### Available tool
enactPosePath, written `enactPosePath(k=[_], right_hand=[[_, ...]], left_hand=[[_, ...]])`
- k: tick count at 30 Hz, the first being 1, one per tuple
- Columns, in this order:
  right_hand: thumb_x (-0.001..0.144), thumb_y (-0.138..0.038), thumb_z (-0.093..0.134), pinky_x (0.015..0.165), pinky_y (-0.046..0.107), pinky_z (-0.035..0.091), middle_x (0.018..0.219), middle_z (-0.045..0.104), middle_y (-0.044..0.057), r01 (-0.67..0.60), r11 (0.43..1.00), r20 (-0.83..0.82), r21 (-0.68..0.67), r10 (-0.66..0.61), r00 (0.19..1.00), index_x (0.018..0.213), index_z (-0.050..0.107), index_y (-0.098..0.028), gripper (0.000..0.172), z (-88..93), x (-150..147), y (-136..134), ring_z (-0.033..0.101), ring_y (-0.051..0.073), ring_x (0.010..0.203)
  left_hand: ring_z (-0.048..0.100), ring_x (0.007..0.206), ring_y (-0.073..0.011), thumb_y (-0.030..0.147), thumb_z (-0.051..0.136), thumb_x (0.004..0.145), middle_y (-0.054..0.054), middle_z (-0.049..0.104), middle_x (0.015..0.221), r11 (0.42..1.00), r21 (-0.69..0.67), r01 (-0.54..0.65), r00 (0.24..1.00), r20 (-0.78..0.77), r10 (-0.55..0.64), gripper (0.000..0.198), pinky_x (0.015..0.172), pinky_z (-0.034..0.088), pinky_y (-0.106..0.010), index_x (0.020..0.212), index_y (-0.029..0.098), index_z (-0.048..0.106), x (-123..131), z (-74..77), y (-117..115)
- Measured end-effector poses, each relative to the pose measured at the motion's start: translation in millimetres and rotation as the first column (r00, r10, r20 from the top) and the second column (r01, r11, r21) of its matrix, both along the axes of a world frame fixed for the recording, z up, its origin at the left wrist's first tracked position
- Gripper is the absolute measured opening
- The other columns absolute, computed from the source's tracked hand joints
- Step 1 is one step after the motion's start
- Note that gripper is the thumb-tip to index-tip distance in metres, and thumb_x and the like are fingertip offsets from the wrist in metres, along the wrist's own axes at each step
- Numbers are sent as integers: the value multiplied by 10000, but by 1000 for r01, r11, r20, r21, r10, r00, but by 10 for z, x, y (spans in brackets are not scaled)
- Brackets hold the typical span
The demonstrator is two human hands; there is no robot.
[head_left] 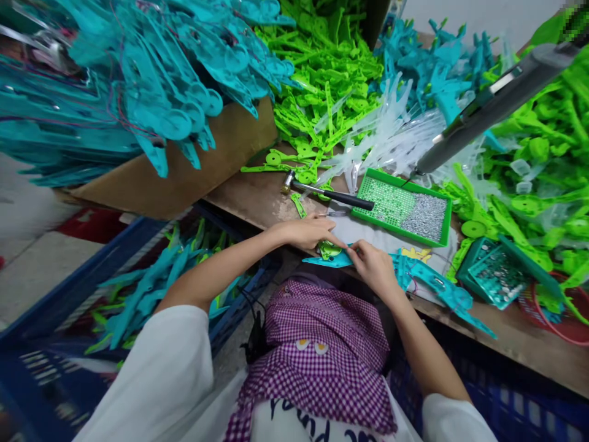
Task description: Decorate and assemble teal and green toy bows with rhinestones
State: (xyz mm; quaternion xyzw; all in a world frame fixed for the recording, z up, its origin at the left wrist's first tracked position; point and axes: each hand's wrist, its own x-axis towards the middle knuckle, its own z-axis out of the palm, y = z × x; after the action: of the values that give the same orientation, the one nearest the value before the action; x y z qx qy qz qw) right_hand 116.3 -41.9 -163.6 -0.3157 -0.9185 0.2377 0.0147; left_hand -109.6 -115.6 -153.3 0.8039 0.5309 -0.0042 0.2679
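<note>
My left hand [309,233] and my right hand [375,268] meet at the front edge of the wooden workbench [257,196]. Between them lies a flat teal plastic part [329,261] with a small green round part [328,249] on top. My left fingers press down on the green part and are closed on it. My right fingers pinch the right end of the teal part. A small hammer [331,194] with a black handle lies just beyond my left hand.
A green tray [400,210] of tiny screws sits behind my hands; a second green tray [494,276] is at the right. Piles of teal [151,73], green [322,80] and clear [396,138] plastic parts crowd the bench. A grey hanging power screwdriver [488,107] slants overhead. A blue crate [115,288] holds more parts.
</note>
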Motion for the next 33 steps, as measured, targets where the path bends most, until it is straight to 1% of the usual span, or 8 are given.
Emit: enactPosePath(k=[3, 6, 10, 16, 20, 23, 28, 33], right_hand=[[927, -357, 447, 603, 255, 346, 718, 661, 22, -20, 995, -99, -103, 10, 995, 925, 612, -202, 226, -13, 98, 36, 590, 165, 632], [899, -332, 479, 588, 252, 349, 653, 623, 6, -51, 983, -119, -175, 31, 992, 884, 627, -200, 199, 1, 114, 85, 561, 155, 592], [872, -316, 495, 584, 243, 363, 632, 618, 0, -19, 966, -144, -257, -19, 989, 839, 632, -191, 188, 23, 119, 162, 560, 146, 584], [837, -281, 511, 585, 245, 355, 631, 630, 5, -13, 971, -78, -237, -6, 997, 802, 644, -193, 164, 24, 106, 223, 562, 148, 580], [808, -248, 539, 583, 253, 326, 656, 646, 17, 66, 984, 9, -164, -66, 998, 795, 627, -203, 99, 3, 26, 192, 588, 172, 622], [806, -291, 554, 568, 260, 301, 636, 634, 20, 125, 984, 31, -126, -122, 992, 751, 593, -209, 106, -13, 53, 178, 580, 182, 611], [802, -360, 541, 560, 258, 323, 550, 555, -18, 230, 952, -95, -202, -252, 963, 708, 535, -216, 172, -37, 314, 245, 527, 154, 533], [787, -349, 512, 578, 257, 360, 585, 582, -10, 201, 935, -133, -293, -248, 960, 735, 550, -209, 154, -63, 439, 334, 549, 155, 566]], left_hand=[[441, 879, -208, 114, 521, 808, -41, 499, 909, 1000, -5, -7, 1000, -16, 7, 598, 897, 295, -361, 1325, 415, 519, 37, 37, 14], [447, 872, -213, 61, 498, 776, -47, 511, 913, 1000, -11, 6, 999, -33, -6, 640, 903, 291, -376, 1309, 413, 529, 68, 85, 36], [457, 892, -223, 8, 455, 746, -56, 520, 922, 999, -41, 17, 997, -75, -20, 691, 922, 286, -400, 1301, 412, 534, 103, 155, 60], [455, 929, -234, 1, 449, 729, -58, 527, 942, 994, -107, 9, 998, -68, -16, 714, 952, 283, -436, 1305, 415, 529, 117, 185, 93], [449, 929, -231, 4, 447, 729, -51, 526, 939, 993, -114, 0, 998, -66, -8, 705, 959, 289, -443, 1291, 418, 543, 124, 197, 101], [452, 932, -229, -4, 438, 731, -52, 521, 942, 993, -120, -3, 996, -86, -8, 713, 959, 296, -438, 1294, 420, 542, 131, 210, 92], [447, 960, -226, -9, 445, 721, -55, 512, 970, 993, -114, 11, 997, -73, -19, 738, 954, 319, -407, 1324, 410, 509, 120, 208, 72], [431, 1008, -239, 50, 526, 735, -62, 507, 1012, 993, -121, 15, 997, -79, -25, 690, 965, 320, -418, 1326, 405, 500, 102, 189, 77]])
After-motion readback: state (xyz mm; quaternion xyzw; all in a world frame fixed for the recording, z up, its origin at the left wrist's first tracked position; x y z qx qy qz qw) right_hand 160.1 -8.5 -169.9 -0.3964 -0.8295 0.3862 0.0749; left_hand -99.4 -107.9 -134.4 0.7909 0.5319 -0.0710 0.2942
